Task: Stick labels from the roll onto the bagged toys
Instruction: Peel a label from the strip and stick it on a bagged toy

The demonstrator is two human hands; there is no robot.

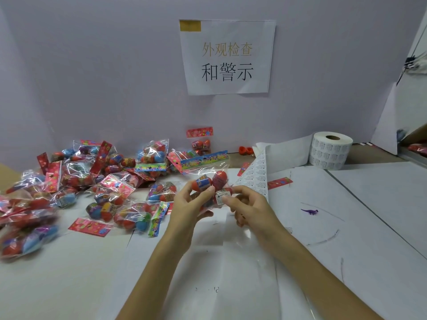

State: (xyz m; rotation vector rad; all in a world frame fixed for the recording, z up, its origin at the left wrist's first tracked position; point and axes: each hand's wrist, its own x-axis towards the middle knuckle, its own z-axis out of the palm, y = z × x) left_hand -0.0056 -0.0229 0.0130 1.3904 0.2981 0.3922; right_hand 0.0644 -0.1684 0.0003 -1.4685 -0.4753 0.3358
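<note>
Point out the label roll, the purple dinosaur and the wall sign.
label roll [328,155]: head view, its printed side.
purple dinosaur [309,211]: head view, its body.
wall sign [227,57]: head view, sheet's middle.

Both hands hold one bag of toy eggs [211,181] above the table [369,227]: left hand [188,210] grips it, right hand [248,207] presses a white label [222,197] on. The label roll [329,150] stands right; bagged toys [92,181] are heaped left.

A printed sign [227,57] hangs above the table [381,192] where a purple dinosaur [309,211] lies.
</note>
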